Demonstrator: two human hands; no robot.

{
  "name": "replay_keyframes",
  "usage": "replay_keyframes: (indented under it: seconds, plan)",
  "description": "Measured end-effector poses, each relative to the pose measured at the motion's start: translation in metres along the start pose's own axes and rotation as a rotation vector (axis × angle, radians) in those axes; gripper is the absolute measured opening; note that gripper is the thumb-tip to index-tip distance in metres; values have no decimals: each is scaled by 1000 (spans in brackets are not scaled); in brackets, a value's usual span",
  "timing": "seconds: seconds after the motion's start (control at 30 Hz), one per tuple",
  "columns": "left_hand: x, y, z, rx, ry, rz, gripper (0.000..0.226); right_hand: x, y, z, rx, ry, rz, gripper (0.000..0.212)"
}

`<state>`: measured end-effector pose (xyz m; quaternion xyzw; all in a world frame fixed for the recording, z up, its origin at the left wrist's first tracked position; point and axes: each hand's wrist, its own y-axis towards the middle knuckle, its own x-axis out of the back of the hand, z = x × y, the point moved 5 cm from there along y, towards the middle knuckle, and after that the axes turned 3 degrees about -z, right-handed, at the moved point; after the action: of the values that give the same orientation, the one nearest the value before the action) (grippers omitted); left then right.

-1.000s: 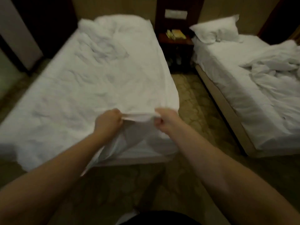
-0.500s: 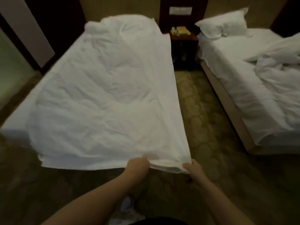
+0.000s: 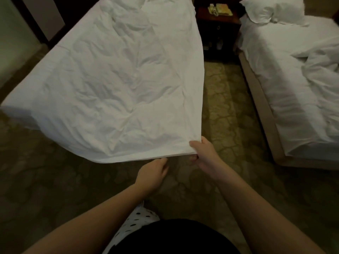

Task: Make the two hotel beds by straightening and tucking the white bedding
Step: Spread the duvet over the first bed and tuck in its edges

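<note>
A wrinkled white sheet (image 3: 124, 85) is spread over the left bed and pulled out past its foot, so its near edge hangs above the carpet. My right hand (image 3: 203, 154) grips the sheet's near right corner, thumb on top. My left hand (image 3: 152, 173) is curled at the hem just left of it, only its fingertips on the cloth. The right bed (image 3: 286, 85) has a pillow (image 3: 271, 10) at its head and a crumpled white duvet (image 3: 322, 70) heaped on its far side.
A dark nightstand (image 3: 218, 19) with small items on it stands between the bed heads. A patterned carpet aisle (image 3: 225, 110) runs between the beds. The right bed's tan base (image 3: 264, 110) borders the aisle. A wall and a dark door stand at far left.
I have stepped back from the left bed's foot and drawn the sheet toward me, so it now lies flatter and stretches over the bed's end. My hands have come closer together.
</note>
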<state>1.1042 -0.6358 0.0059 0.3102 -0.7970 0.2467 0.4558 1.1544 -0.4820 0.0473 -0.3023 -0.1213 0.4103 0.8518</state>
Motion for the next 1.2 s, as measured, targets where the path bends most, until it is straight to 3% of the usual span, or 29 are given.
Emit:
replay_keyframes:
  seconds: [0.1, 0.23, 0.4, 0.47, 0.6, 0.67, 0.83, 0.97, 1.1, 1.2]
  plan:
    - [3, -3, -2, 135, -283, -87, 28, -3, -5, 1, -13, 79, -10, 25]
    - [6, -6, -8, 205, -489, -173, 23, -3, -7, -2, 10, 156, -31, 18]
    - [3, -8, -15, 284, -742, -137, 30, -2, -5, -6, 8, 227, -26, 12]
    - [-3, -8, -20, 414, -1047, -40, 28, -5, -5, -5, 18, 233, -16, 14]
    - [-15, -3, -38, 827, -1923, 198, 37, -9, -5, -3, 32, 247, 31, 13]
    - [-13, 7, -42, 913, -2070, 181, 36, -8, -5, -2, 29, 277, 38, 16]
    - [-9, 28, -40, 1036, -1987, -24, 19, -7, -10, 2, 22, 295, 55, 24]
    - [-12, 38, -31, 1021, -1842, -95, 28, 1, -10, 3, 30, 235, -31, 25]
    - [-15, 46, -21, 988, -1670, -102, 30, 6, -13, 1, 76, 169, -92, 21]
    - [-21, 50, -13, 1037, -1653, -48, 25, 6, -15, 4, 47, 272, -95, 20]
